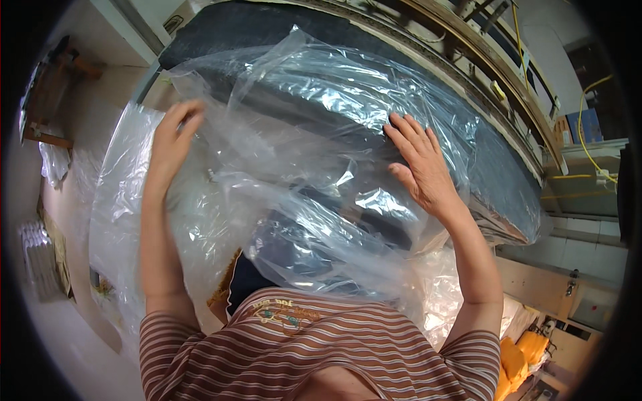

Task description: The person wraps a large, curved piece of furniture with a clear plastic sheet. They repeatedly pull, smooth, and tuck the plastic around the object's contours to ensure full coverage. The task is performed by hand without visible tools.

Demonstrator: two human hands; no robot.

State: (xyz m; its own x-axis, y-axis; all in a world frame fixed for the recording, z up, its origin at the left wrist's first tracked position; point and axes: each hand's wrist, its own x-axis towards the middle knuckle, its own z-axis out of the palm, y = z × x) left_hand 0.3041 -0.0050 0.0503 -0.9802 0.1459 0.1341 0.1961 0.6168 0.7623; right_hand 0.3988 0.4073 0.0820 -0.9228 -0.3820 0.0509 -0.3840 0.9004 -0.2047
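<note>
Left hand: the left hand [175, 137], upper left of the frame, fingers curled closed on an edge of the clear film [314, 107], pinching it near the top of the sheet.
Right hand: the right hand [420, 167], right of centre, lies flat with fingers spread open, palm pressed on the film where it covers the dark pad [495, 174]; it grips nothing.
Film: a large crinkled bag or sheet, bunched through the centre of the frame, draped loosely over the pad and trailing down toward the striped shirt [321, 354] at the bottom edge.
Pad: a long dark cushioned slab running from upper centre to the right; only its right end shows bare, the rest lies under film.
Frame: a wooden rail [488, 60] runs along the pad's far side, upper right.
Doing it well: judging by the slack, the flat palm should hold the film down while the pinching hand draws the edge taut, working wrinkles outward so the film does not snag or tear at the pad's corner.
</note>
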